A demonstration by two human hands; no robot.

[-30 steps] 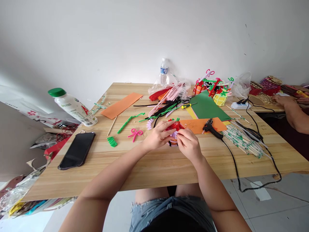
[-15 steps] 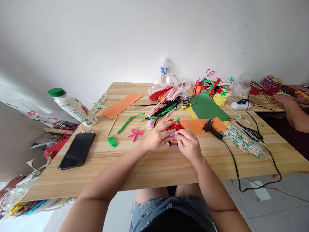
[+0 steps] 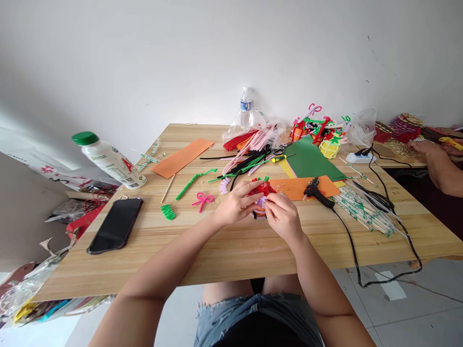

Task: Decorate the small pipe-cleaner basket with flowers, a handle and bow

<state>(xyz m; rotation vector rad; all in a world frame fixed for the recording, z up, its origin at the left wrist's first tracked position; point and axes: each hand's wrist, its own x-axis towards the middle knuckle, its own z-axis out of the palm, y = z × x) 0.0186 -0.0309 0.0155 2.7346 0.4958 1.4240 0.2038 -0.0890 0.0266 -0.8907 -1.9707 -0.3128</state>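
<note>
A small craft piece [image 3: 266,188] of red, lilac, orange and green fuzzy stems is at the middle of the table, partly hidden by fingers. My left hand [image 3: 237,205] is closed around its left and upper side. From the right, my right hand [image 3: 284,214] pinches the lilac part at its front. Just behind the hands lies an orange sheet [image 3: 291,188] with a black glue gun [image 3: 317,193] on it. To the left are a pink bow [image 3: 203,200], a coiled green stem [image 3: 190,187] and a green zigzag piece [image 3: 168,212].
Phone [image 3: 115,225] and white bottle [image 3: 112,161] stand or lie at the left. Wrapped sticks [image 3: 365,209] and a black cord are on the right. Fuzzy stems, a green sheet [image 3: 316,156] and finished crafts are behind. Another person's arm [image 3: 443,168] is at far right.
My hands and the craft piece look unchanged. At the far right, the other person's hand and the yellow tool there have shifted slightly.
</note>
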